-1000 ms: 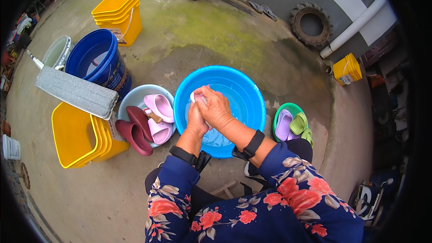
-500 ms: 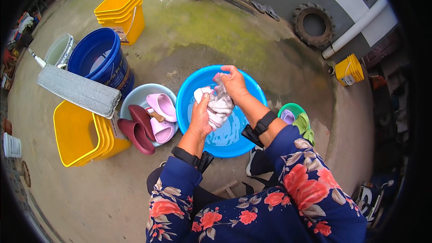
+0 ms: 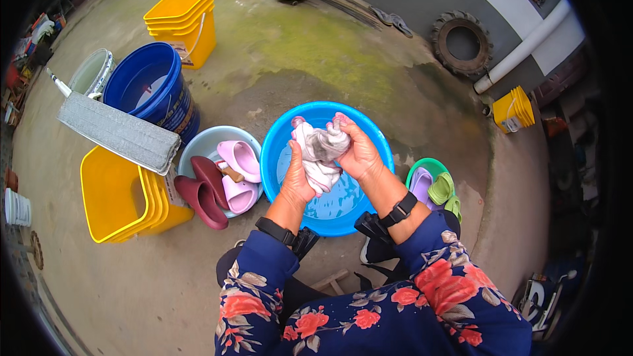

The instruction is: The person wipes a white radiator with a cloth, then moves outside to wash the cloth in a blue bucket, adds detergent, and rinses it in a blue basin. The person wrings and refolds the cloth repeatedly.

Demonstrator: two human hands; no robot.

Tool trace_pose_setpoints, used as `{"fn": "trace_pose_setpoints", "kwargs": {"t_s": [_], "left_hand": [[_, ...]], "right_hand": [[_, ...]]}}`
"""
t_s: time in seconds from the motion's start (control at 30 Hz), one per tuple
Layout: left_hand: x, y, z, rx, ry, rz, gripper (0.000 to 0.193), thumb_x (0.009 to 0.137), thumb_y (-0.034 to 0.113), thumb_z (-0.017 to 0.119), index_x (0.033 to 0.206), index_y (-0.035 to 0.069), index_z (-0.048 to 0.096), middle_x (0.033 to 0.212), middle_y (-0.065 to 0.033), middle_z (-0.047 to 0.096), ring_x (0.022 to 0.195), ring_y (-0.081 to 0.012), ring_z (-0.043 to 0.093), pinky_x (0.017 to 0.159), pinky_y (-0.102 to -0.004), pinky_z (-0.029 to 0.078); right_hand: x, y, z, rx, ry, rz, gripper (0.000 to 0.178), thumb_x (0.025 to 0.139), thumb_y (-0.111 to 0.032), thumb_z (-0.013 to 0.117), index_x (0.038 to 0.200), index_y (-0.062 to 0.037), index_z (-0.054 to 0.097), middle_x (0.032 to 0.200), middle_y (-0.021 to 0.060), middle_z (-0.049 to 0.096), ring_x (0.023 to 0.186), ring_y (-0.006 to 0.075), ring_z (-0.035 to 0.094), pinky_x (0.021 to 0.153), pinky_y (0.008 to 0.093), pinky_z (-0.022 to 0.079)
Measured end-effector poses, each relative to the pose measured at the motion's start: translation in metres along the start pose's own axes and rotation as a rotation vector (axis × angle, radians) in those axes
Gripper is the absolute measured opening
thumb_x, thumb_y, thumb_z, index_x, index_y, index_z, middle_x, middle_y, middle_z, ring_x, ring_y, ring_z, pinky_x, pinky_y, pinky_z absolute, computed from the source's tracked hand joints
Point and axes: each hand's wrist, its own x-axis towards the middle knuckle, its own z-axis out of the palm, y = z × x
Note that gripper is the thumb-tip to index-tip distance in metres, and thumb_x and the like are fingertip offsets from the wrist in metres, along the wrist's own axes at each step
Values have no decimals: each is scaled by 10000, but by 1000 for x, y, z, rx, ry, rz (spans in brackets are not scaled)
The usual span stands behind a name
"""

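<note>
A wet, bunched white cloth [image 3: 315, 173] with pink ends and a grey patch hangs between my hands, above the bright blue basin [image 3: 266, 161]. My left hand [image 3: 297, 184] grips its left side, the thumb pointing up along the fabric. On the other side my right hand [image 3: 361, 156] is closed round the upper right part, thumb on top. Folds hide most of the fingers. Shallow water [image 3: 330, 206] with pale suds lies in the basin beneath. The cloth could be a sock, but its bunching hides the full shape.
Left of the basin, a pale tub [image 3: 212, 137] holds maroon and pink slippers with a brush [image 3: 231, 170]. Beyond are yellow buckets [image 3: 112, 194], a blue bucket [image 3: 142, 79] and a grey flat mop [image 3: 119, 133]. A green basin [image 3: 430, 163] with slippers is at right.
My right hand has come down and turned palm inward, now holding the cloth's right side instead of its raised pink end. The cloth is spread wider between both hands, its grey patch showing.
</note>
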Motion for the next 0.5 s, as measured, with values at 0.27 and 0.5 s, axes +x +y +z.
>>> {"fn": "trace_pose_setpoints", "kwargs": {"t_s": [0.27,0.5], "left_hand": [[-1,19,2,255,1,160,422,835,281,543,1194,109,404,1143,-68,503,1058,-221,490,896,-386,407],[-6,25,14,194,-61,19,522,839,360,501,1246,67,355,1205,-108,469,1088,-252,479,917,-398,390]], "right_hand": [[-23,-20,-17,-539,4,508,375,790,-426,558,1018,-130,520,993,34,572,912,204,534,799,443,425],[-6,-24,-29,-486,-88,224,221,779,-233,626,924,-87,544,922,55,594,851,178,573,752,375,466]]}}
